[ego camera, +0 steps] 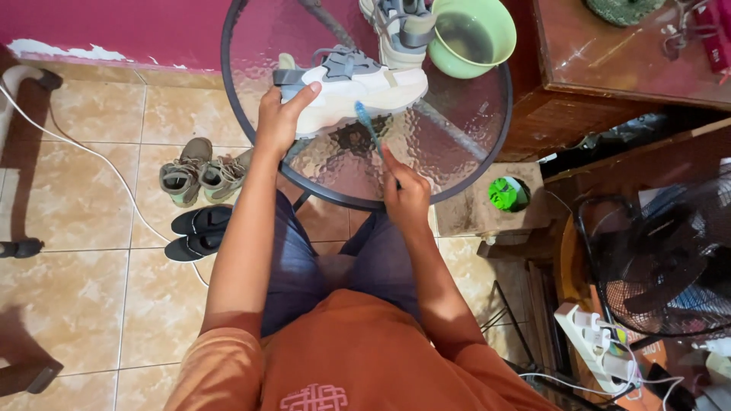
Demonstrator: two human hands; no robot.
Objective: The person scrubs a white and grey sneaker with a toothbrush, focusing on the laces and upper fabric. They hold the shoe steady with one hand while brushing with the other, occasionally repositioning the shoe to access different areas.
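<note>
White shoe [358, 87] lies on its side on the glass table [457, 152], heel clamped in your left hand [278, 118]; right hand [407, 194] grips the brush [369, 125], so keep bristles flat against the sole edge just past your thumb.

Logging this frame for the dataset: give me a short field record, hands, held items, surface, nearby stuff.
left hand: left hand grips heel of white-and-grey sneaker, lying on its side
right hand: right hand holds blue toothbrush, bristle end at the sneaker's sole edge
surface: round glass table, dark rim
also on table: second sneaker; green bowl holding murky water
floor: tan boots; black slippers; white cable
right side: black fan; white power strip
</note>
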